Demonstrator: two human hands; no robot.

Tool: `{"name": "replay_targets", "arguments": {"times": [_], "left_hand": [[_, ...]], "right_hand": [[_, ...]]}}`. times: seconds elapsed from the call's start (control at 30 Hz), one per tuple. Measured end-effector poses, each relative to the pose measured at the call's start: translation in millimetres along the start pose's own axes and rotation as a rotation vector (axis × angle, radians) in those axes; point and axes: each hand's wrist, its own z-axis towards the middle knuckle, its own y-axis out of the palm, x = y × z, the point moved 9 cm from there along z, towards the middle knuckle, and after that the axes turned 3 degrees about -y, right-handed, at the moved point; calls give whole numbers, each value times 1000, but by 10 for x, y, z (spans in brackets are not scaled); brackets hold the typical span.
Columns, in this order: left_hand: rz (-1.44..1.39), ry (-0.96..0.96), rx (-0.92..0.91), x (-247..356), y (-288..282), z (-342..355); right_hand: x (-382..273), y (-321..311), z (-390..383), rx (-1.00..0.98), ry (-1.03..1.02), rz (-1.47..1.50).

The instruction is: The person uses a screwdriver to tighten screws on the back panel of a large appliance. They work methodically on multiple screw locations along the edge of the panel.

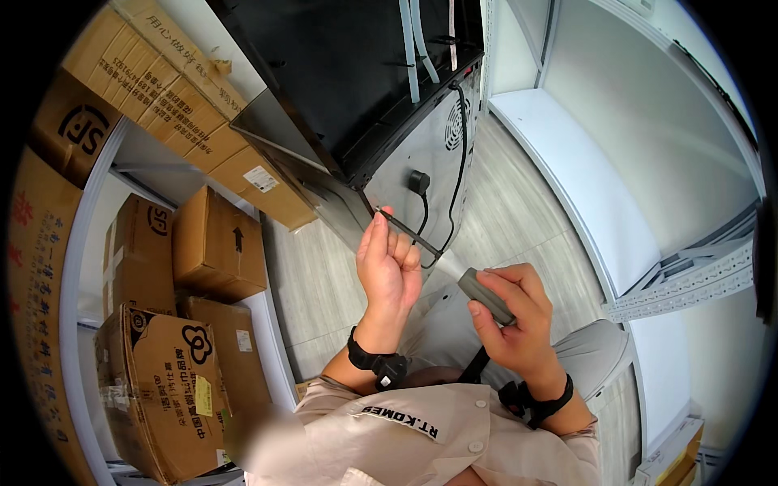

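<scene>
A screwdriver with a grey handle and a long dark shaft slants up and left between my hands. My right hand is wrapped round the handle. The raised left hand pinches the shaft's far end between thumb and fingertips; whether a screw sits at the tip is too small to tell. Just beyond those fingertips is the lower corner of a black appliance panel. Its grey metal side carries a round vent and a black plug on a cable.
Cardboard boxes fill the shelves at left, and long cartons lean behind the appliance. To the right, white metal shelving curves along the wood-look floor. Pale tubes hang in the black housing.
</scene>
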Motion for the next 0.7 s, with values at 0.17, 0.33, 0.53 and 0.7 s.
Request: {"name": "replay_targets", "arguments": {"times": [0.17, 0.33, 0.53, 0.7], "left_hand": [[29, -19, 11, 16, 3, -23], [117, -77, -71, -51, 129, -124], [235, -3, -167, -103, 115, -117], [182, 4, -132, -139, 133, -50]], "right_hand": [[-24, -13, 41, 33, 53, -4], [285, -7, -70, -42, 455, 88], [102, -52, 83, -75, 373, 21], [69, -200, 7, 83, 292, 172]]}}
